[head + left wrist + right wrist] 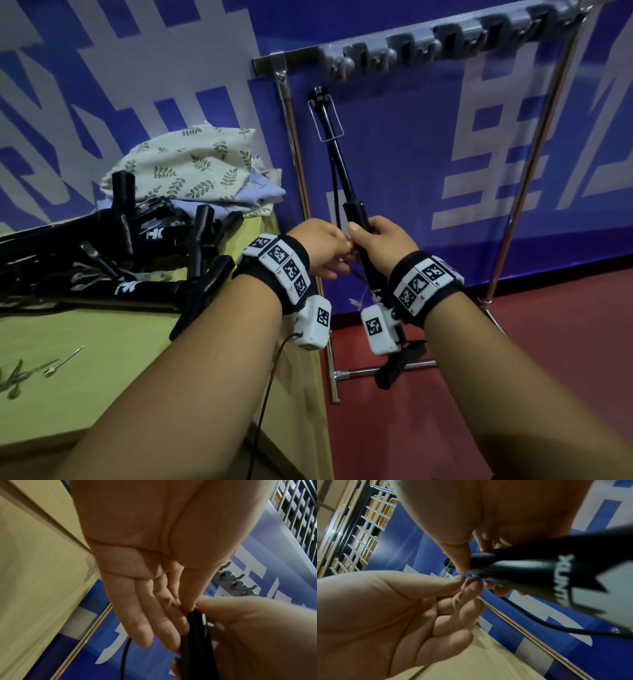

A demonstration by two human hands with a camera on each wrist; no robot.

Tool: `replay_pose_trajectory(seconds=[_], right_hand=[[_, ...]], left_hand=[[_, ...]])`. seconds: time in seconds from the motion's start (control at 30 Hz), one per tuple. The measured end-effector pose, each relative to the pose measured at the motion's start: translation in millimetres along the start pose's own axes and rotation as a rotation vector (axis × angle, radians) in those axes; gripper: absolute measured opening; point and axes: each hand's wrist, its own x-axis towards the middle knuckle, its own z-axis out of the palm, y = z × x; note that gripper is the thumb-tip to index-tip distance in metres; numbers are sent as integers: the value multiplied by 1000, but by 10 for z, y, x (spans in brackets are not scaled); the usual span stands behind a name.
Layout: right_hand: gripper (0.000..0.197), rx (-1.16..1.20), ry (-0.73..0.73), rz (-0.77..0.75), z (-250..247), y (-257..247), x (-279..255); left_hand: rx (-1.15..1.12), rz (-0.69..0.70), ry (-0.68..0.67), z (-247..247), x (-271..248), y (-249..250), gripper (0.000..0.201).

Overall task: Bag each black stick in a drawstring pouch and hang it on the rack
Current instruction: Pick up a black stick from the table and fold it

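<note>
One black stick is held upright in front of the rack, just right of the bench. The right hand has its fingers wrapped round the stick's barrel; the left hand pinches something small at the barrel with thumb and forefinger (what, I cannot tell). On the bench lie a heap of more black sticks, too tangled to count, and a pile of folded pouches behind them.

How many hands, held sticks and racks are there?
Hands: 2 (left hand, right hand)
Held black stick: 1
Rack: 1
Total: 4
The piled sticks on the table are too tangled to count.
</note>
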Motion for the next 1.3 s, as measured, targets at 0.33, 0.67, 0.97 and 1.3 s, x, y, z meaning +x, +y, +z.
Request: replay_pose_trajectory(seconds=[0.33, 0.67, 0.97, 1.3], right_hand=[[51, 137, -52, 82, 70, 158, -15], [60, 74, -75, 40, 29, 210, -126], [68, 90, -74, -20, 26, 274, -62], [71, 49, -115, 11, 34, 304, -90]], left_hand=[[-123, 24, 126, 10, -187, 212, 12], [-257, 172, 511, -641, -197, 780, 10], [475, 462, 827, -708, 79, 401, 101], [397, 620, 838, -810, 176, 278, 85]])
